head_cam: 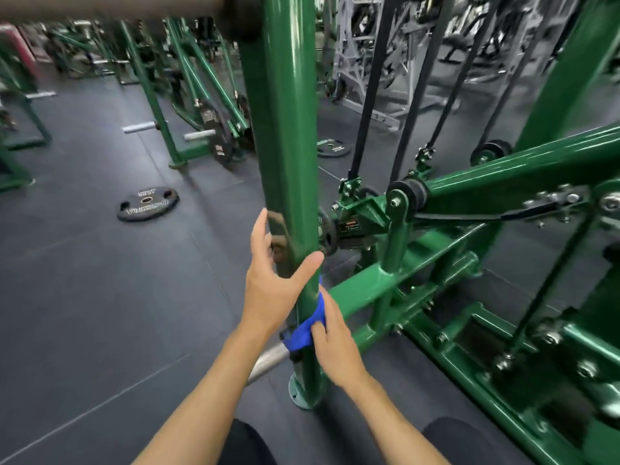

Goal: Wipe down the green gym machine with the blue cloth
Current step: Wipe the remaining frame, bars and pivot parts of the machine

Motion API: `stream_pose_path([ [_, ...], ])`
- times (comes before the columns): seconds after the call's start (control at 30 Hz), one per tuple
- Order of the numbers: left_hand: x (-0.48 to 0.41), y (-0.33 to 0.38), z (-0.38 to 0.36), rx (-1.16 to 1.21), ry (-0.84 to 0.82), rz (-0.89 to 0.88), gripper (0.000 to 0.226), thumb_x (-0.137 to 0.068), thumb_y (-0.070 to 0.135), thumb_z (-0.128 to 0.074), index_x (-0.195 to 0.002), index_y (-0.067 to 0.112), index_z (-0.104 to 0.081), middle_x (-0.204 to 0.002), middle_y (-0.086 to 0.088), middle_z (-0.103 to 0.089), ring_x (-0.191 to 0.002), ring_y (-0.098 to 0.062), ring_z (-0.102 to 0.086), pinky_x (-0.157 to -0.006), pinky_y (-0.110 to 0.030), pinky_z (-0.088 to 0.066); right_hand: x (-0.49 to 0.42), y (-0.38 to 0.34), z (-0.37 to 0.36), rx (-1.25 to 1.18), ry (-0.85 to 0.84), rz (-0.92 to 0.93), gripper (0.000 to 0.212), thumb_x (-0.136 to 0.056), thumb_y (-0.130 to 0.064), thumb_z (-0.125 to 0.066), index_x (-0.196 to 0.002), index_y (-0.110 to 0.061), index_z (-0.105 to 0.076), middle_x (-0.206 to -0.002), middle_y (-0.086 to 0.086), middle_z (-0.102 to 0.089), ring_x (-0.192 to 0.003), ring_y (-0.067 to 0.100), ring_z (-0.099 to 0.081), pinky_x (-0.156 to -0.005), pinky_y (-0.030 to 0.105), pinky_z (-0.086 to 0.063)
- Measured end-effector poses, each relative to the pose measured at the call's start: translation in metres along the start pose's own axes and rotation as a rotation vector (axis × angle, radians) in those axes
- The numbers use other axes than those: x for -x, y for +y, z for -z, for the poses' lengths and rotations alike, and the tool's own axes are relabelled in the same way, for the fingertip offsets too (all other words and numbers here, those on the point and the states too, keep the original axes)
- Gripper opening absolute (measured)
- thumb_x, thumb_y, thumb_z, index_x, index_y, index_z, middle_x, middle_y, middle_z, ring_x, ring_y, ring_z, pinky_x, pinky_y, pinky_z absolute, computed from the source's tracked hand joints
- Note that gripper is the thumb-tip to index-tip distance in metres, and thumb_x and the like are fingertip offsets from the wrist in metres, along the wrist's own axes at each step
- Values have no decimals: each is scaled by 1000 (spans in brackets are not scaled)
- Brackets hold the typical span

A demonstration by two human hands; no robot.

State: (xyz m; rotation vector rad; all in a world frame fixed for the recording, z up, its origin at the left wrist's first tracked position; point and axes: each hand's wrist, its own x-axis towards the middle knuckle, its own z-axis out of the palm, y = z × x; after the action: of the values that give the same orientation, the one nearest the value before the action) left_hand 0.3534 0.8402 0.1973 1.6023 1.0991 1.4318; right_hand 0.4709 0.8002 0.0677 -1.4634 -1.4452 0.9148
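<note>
Blue against green: pressed the small blue fabric cloth (305,330) round the lower stretch of the glossy green-painted steel upright post (288,129), not far above its round bolted base plate (297,394). Pinned it there with the right hand (335,340), fingers (318,333) curled over the fabric and bearing on the tube. Gripped the bare post just above with the left hand (275,286), thumb laid across the front, remaining fingers hooked round the far side, no cloth under them.

Judged as mid-wipe, near the bottom of the upright. Probably called next for sliding the cloth down to the base plate or round the back of the tube, keeping pressure on the curve, then moving to the slanted green cross tube (355,290) joining the post at the right. Left a great deal of frame to cover, going by its extent.

Worked over a black rubber tiled floor (84,297). Noted a bare silver steel bar (268,359) jutting left just below the cloth, a black round weight plate (147,203) flat on the floor well to the left, flat black belts (365,95) rising behind, and a grey-white machine (362,45) beyond, blurred.
</note>
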Motion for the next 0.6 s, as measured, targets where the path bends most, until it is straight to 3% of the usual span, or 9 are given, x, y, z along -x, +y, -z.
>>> stream_pose_path([
  [0.1, 0, -4, 2, -27, 8, 5, 105, -76, 45, -88, -157, 47, -20, -136, 0, -63, -123, -10, -62, -106, -24, -48, -15, 23, 9, 143, -96, 55, 74, -89, -12, -34, -161, -27, -30, -165, -11, -33, -152, 1, -25, -128, 38, -22],
  [0.2, 3, -13, -4, -94, 45, 3, 109, -75, 50, -89, -156, 54, -16, -149, 0, -54, -135, -18, -54, -115, -43, -44, -38, 33, 18, 191, -92, 92, 68, -91, -5, -34, -156, -25, -38, -158, -6, -41, -149, 8, -34, -125, 38, -27],
  [0.3, 6, -17, -13, -86, 90, -13, 108, -79, 37, -88, -158, 49, -17, -141, 7, -57, -125, -16, -59, -108, -34, -48, -40, 53, 13, 380, -116, 186, 67, -88, 1, -37, -151, -20, -43, -153, 1, -46, -150, 20, -32, -124, 41, -28],
  [0.37, 8, -17, -16, -82, 108, -20, 108, -81, 31, -88, -160, 46, -16, -136, 10, -58, -122, -13, -59, -102, -23, -47, -35, 68, 17, 549, -146, 259, 69, -87, 3, -45, -153, -18, -42, -157, 0, -44, -155, 21, -24, -129, 42, -17],
  [0.43, 8, -18, -16, -99, 109, -22, 109, -82, 29, -87, -161, 45, -14, -135, 12, -57, -121, -11, -58, -99, -16, -44, -47, 76, 35, 684, -117, 271, 67, -86, -1, -50, -151, -14, -45, -157, 1, -45, -154, 25, -27, -130, 40, -12],
  [0.53, 9, -23, -22, -154, 132, -28, 115, -81, 30, -88, -162, 46, -8, -142, 15, -50, -126, -9, -52, -104, -23, -43, -68, 82, 62, 741, 64, 139, 57, -81, -9, -42, -136, -11, -54, -136, 4, -54, -141, 41, -43, -118, 49, -32],
  [0.6, 14, -33, -25, -158, 150, 15, 118, -79, 33, -89, -162, 48, -7, -151, 15, -41, -136, -4, -45, -113, -27, -39, -69, 87, 58, 752, 102, 83, 60, -84, -8, -38, -143, -7, -50, -145, 7, -52, -148, 45, -34, -119, 55, -31],
])
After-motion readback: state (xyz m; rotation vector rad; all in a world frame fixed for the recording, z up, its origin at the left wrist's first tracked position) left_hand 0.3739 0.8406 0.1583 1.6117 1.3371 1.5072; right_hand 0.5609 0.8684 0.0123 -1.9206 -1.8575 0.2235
